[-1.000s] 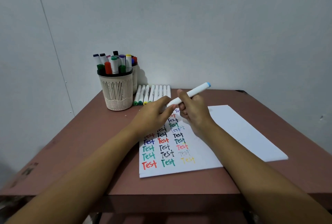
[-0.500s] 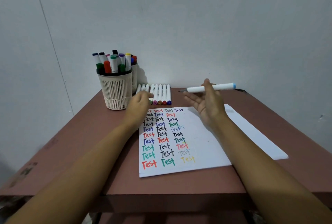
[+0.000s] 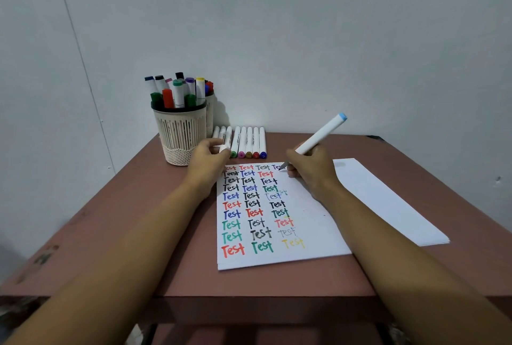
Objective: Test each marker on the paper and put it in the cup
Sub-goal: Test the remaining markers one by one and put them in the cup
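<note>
My right hand (image 3: 313,170) grips a white marker (image 3: 322,134) with a light blue end, its dark tip touching the paper (image 3: 310,223) near the top of the fourth column. The paper carries several coloured "Test" words. My left hand (image 3: 206,157) rests at the paper's top left corner, closed on a small white cap (image 3: 222,148). A cream ribbed cup (image 3: 180,134) stands at the back left, full of several markers. A row of white markers (image 3: 246,141) lies flat between the cup and my right hand.
A second cup (image 3: 209,112) stands behind the first, against the wall. More blank sheets (image 3: 388,200) lie under and to the right of the written page. The brown table (image 3: 110,228) ends at a front edge close to me.
My right hand turned the uncapped marker from level in the air to tip-down on the paper. My left hand, carrying the cap, settled beside the row of markers.
</note>
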`<state>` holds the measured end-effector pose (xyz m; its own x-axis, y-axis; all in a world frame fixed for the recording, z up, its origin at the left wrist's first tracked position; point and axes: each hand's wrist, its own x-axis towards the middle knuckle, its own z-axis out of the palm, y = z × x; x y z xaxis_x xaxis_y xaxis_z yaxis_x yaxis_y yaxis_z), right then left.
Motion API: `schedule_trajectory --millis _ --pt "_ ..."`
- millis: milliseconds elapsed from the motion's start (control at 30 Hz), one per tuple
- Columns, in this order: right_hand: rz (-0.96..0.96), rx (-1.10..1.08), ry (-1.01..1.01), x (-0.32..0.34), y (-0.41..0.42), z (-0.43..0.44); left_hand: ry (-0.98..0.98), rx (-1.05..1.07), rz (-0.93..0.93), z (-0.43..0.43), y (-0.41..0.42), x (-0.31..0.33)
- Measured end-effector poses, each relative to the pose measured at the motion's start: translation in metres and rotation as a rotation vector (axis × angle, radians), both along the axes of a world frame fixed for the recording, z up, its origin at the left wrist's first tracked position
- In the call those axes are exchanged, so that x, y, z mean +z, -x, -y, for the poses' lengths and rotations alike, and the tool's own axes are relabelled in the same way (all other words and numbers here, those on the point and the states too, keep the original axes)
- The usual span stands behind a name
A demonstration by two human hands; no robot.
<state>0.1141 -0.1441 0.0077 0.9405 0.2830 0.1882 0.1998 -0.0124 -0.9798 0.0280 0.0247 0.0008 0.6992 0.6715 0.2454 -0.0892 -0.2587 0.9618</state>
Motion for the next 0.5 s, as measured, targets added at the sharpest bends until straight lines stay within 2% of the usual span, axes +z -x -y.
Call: schedule_trajectory --millis 500 --pt "0.032 0.013 0.059 -0.0012 0.0004 -0.0013 -0.002 0.004 -0.008 0.0012 -0.0006 0.001"
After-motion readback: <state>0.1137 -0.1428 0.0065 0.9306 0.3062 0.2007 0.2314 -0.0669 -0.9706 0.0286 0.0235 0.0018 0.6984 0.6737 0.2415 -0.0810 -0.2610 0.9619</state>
